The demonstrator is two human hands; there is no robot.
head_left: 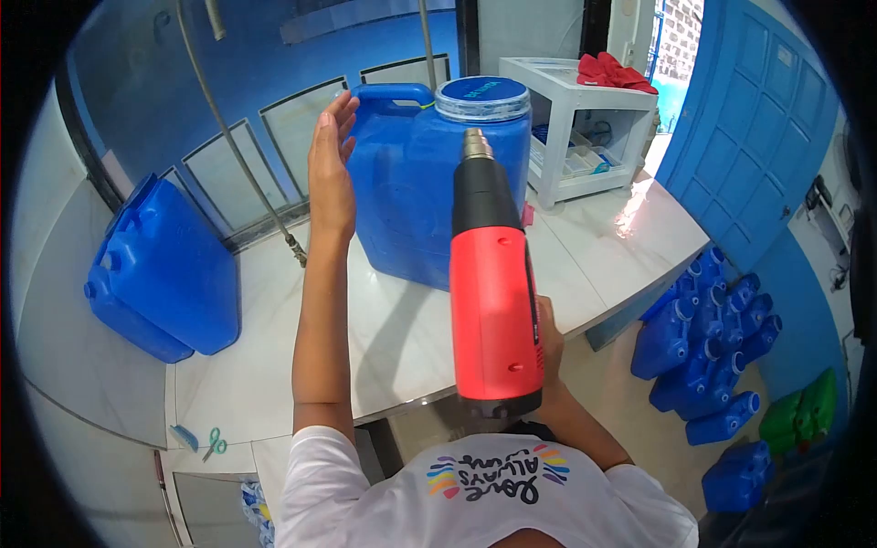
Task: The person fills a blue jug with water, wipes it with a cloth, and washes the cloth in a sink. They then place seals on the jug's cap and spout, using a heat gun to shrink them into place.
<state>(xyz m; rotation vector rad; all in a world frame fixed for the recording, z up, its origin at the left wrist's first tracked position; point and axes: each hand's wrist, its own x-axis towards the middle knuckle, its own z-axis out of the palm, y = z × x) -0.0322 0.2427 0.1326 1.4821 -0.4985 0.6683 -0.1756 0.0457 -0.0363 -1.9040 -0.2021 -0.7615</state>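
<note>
A red and black heat gun (498,301) is in my right hand (548,342), which is mostly hidden behind it. Its metal nozzle points at the neck of a large blue jug (411,192). The jug stands upright on the tiled counter, and a clear wrap surrounds the rim of its blue round lid (482,89). My left hand (332,173) is raised beside the jug's handle at its left, with the fingers extended and nothing held. Whether its fingertips touch the jug, I cannot tell.
Blue jugs (183,274) stand at the counter's left. Green-handled scissors (215,445) lie near the front left. A white shelf (548,137) with a red cloth (614,73) stands behind right. Several blue containers (662,338) sit on the floor right. A thin pipe rises behind my left arm.
</note>
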